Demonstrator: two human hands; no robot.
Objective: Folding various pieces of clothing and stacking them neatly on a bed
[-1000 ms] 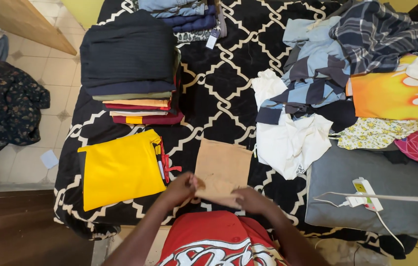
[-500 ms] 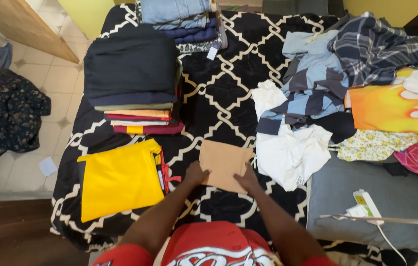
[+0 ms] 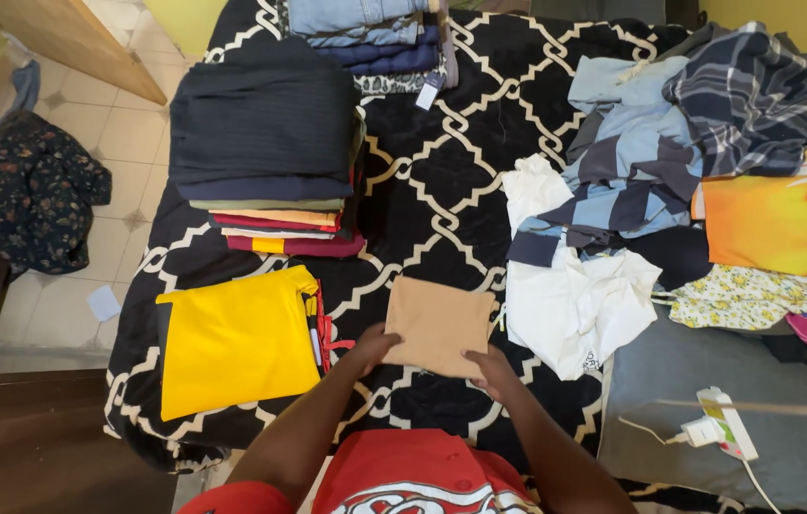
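Observation:
A folded tan cloth (image 3: 439, 323) lies on the black-and-white patterned bedspread (image 3: 427, 205) in front of me. My left hand (image 3: 372, 346) grips its near left corner. My right hand (image 3: 490, 366) holds its near right edge. Left of the tan cloth sits a folded yellow garment (image 3: 232, 339) on top of a red one. Behind that rises a stack of folded clothes (image 3: 265, 143) topped by a dark piece.
A loose heap of unfolded clothes (image 3: 670, 181) covers the right side: a white shirt (image 3: 575, 300), striped blue, plaid, orange and floral pieces. Folded jeans (image 3: 365, 29) lie at the far edge. A white power strip (image 3: 722, 424) rests on a grey cushion. Tiled floor lies to the left.
Both hands and the tan cloth have shifted slightly away from me on the bed. The view has tilted, so less of the near edge shows.

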